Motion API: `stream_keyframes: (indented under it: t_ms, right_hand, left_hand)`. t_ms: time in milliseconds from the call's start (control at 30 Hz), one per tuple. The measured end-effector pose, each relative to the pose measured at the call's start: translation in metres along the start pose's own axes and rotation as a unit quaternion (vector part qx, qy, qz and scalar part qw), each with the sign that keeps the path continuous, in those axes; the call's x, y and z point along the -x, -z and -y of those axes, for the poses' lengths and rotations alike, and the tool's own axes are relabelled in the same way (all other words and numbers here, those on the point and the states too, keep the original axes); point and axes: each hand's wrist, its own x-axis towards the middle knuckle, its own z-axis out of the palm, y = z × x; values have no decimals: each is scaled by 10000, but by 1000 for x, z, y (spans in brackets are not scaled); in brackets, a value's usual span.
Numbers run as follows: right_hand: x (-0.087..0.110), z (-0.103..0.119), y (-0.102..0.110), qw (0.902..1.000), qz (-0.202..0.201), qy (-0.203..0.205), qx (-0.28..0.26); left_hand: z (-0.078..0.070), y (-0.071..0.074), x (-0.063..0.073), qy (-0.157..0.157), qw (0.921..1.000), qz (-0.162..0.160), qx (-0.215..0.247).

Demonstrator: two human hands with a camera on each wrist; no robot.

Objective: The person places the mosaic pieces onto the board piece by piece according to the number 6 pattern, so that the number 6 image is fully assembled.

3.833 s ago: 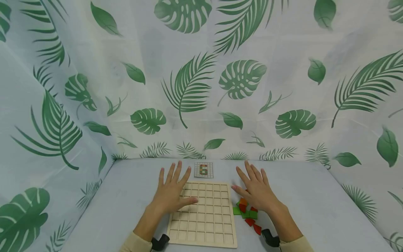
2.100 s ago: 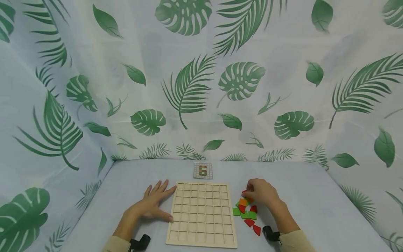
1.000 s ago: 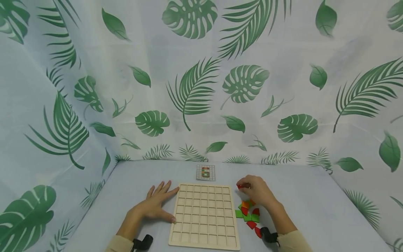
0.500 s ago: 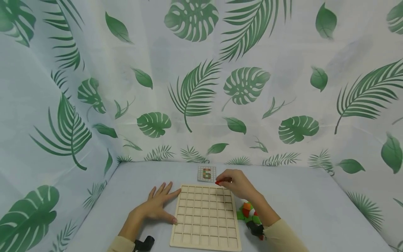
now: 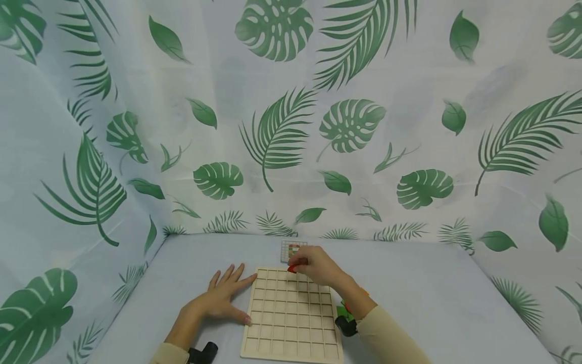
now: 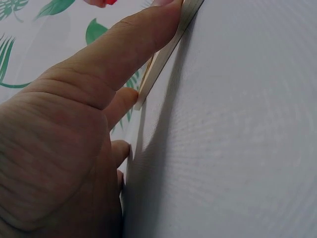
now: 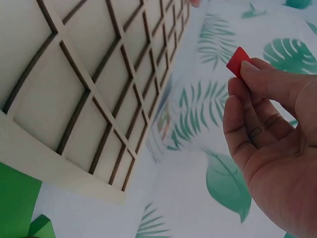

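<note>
A pale wooden grid board (image 5: 291, 318) of square cells lies on the table. My left hand (image 5: 217, 301) rests at its left side, fingers spread; in the left wrist view the thumb and a fingertip touch the board's edge (image 6: 161, 67). Over the board's far edge, my right hand (image 5: 318, 265) pinches a small red tile (image 7: 238, 61) between thumb and fingers. Just behind the board lies a card (image 5: 285, 251) printed with a coloured figure on a grid, partly covered by the right hand. All the visible board cells hold nothing.
Green tiles (image 5: 344, 312) and other coloured pieces lie right of the board, mostly hidden under the right forearm. A green piece (image 7: 17, 201) shows near the board corner in the right wrist view. A leaf-printed curtain (image 5: 291, 126) hangs behind the table.
My right hand has gone from the tile pile leftward to above the board's far edge, with a red tile taken up. My left hand moved from over the board to its left edge, then stayed.
</note>
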Motion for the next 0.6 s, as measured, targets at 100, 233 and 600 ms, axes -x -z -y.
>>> stream_keyframes:
  t_ms: [100, 233, 600]
  right_hand:
    - [-5, 0, -7, 9998, 128, -4, 143]
    - [-8, 1, -15, 9993, 260, 60, 272]
    - [-14, 1, -24, 9983, 362, -163, 431]
  left_hand:
    - [0, 2, 1, -32, 9999, 19, 94]
    - [2, 0, 3, -58, 9999, 27, 107]
    - [4, 0, 2, -142, 9996, -4, 244]
